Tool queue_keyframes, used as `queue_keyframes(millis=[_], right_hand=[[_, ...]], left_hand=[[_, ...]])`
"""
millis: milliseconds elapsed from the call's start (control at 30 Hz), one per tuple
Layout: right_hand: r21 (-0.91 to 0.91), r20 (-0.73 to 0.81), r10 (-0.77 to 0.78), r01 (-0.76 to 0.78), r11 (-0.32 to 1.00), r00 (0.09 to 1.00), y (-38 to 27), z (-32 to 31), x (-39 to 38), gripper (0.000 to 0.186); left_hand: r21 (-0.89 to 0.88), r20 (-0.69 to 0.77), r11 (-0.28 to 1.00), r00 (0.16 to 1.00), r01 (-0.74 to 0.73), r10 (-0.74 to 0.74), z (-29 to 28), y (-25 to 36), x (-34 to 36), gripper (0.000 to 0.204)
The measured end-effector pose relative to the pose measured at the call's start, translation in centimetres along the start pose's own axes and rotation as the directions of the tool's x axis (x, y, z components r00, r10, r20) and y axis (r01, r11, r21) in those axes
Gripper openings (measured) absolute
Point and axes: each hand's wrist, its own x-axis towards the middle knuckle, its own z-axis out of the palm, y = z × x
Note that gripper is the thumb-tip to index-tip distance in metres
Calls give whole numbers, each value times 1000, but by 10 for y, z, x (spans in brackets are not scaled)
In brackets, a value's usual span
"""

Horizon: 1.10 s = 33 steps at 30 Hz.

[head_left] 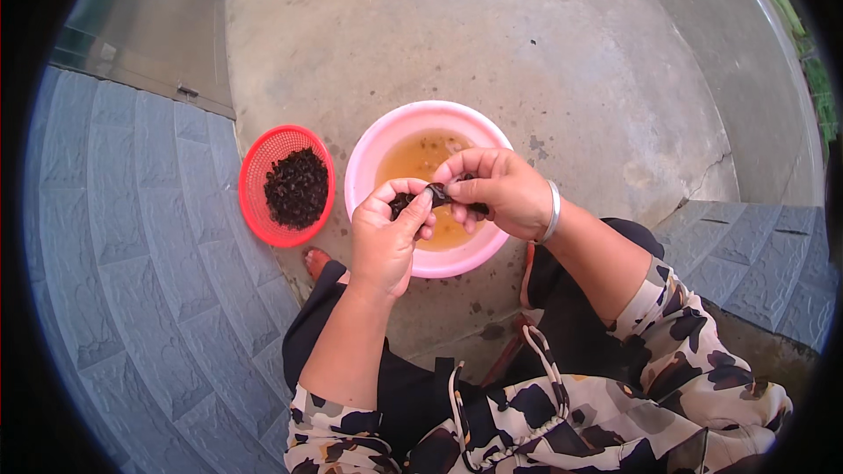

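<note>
My left hand (394, 228) and my right hand (505, 192) meet over a pink basin (362, 177). Both are closed on a small black, glossy piece (438, 194), which looks like wood ear mushroom. Thumbs and fingertips pinch it from either side. More dark pieces show in the curled fingers of each hand, partly hidden. Cloudy yellow-brown water (413, 154) with small bits in it fills the bottom of the basin. To the left, a red mesh basket (248, 195) holds a heap of similar dark pieces (297, 189).
Blue-grey brick-patterned wall tiles (145, 211) run along the left, with more tiles (746, 250) at the right. A metal door (167, 35) is at the upper left. The concrete floor (457, 26) has wet spots around the basin. My feet and knees flank the near side.
</note>
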Motion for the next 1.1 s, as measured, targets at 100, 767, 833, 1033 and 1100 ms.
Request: queue_keyframes(millis=[100,767,833,1033,1100], right_hand=[[-163,33,12,-6,987,999,-4,6,-4,10],[117,-40,16,-11,993,999,0,-3,-2,8],[-108,6,-111,111,988,994,7,-4,1,6],[1,-50,-220,220,976,974,-7,-10,-1,8],[185,86,-128,111,976,988,-11,-9,-3,12]], left_hand=[[39,18,999,1000,-16,15,2,2,0,13],[74,87,996,995,46,-52,8,-2,3,10],[109,131,993,989,48,-62,7,-2,2,13],[-488,228,850,969,198,-95,3,7,6,40],[-514,261,832,962,209,-80,1,8,6,44]])
